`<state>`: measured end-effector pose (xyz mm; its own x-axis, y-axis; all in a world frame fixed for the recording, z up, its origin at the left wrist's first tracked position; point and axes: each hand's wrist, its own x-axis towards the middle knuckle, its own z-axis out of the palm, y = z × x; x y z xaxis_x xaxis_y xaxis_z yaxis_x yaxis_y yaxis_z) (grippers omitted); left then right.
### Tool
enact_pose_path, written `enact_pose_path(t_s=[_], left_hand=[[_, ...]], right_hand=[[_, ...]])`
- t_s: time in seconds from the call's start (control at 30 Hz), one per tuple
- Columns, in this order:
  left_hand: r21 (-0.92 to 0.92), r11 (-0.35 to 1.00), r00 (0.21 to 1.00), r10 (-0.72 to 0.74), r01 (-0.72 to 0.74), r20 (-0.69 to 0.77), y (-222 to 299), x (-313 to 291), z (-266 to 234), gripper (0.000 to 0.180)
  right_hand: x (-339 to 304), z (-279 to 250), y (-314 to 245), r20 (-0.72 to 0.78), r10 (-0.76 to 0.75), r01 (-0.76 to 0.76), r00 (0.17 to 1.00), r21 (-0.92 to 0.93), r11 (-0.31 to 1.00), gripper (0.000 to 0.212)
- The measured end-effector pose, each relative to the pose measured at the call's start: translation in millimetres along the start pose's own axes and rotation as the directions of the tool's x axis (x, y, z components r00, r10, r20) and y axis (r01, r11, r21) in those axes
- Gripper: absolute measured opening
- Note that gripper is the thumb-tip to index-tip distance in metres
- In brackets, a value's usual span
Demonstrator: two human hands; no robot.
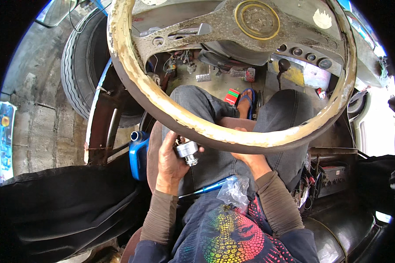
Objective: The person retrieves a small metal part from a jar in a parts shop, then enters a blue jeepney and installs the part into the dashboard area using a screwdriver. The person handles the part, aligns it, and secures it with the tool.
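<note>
My left hand [167, 160] is closed around a silvery, round metal part [187, 150] with a stepped, narrower end, held over my left thigh. My right hand [251, 161] lies over my lap under the lower rim of the steering wheel [215, 136]. The rim hides most of its fingers, so I cannot see whether they grip anything. On my lap, between my forearms, lie a blue-handled screwdriver [210, 187] and a crumpled transparent plastic bag [235, 191].
A blue plastic bottle [138, 160] stands left of the seat. Beyond the doorway is a large tire [81, 65]. Pedals [249, 74], a red and green box [231, 96] and my sandalled foot [245, 103] show through the wheel. A gear lever [284, 66] stands ahead right.
</note>
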<state>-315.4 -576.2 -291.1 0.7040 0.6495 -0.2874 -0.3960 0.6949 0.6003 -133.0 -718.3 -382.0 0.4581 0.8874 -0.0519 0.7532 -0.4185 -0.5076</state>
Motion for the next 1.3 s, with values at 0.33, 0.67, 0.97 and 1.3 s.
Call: enact_pose_path(t_s=[0.33, 0.67, 0.97, 1.3], left_hand=[[0.248, 0.968, 0.999, 0.041, -0.044, 0.017, 22.5, 4.4, -4.9, 0.032], [0.106, 0.992, 0.997, -0.076, 0.072, 0.033, 18.9, 7.8, -14.4, 0.039], [0.195, 0.98, 0.998, -0.032, 0.041, -0.048, 12.0, 10.4, -17.4, 0.037], [0.47, 0.882, 0.986, -0.066, -0.014, 0.153, 51.5, 14.5, 0.6, 0.031]], right_hand=[[-49.8, -67.9, -36.7, -0.132, -0.174, 0.215, 0.976, 0.446, 0.869, 0.022], [-77.1, -71.8, -77.3, 0.263, -0.441, 0.454, 0.858, 0.012, 0.891, 0.025], [-73.6, -60.4, -65.4, 0.294, -0.51, 0.532, 0.808, 0.007, 0.847, 0.02], [-75.5, -130.9, -59.7, 0.213, -0.464, 0.385, 0.86, 0.326, 0.864, 0.028]])
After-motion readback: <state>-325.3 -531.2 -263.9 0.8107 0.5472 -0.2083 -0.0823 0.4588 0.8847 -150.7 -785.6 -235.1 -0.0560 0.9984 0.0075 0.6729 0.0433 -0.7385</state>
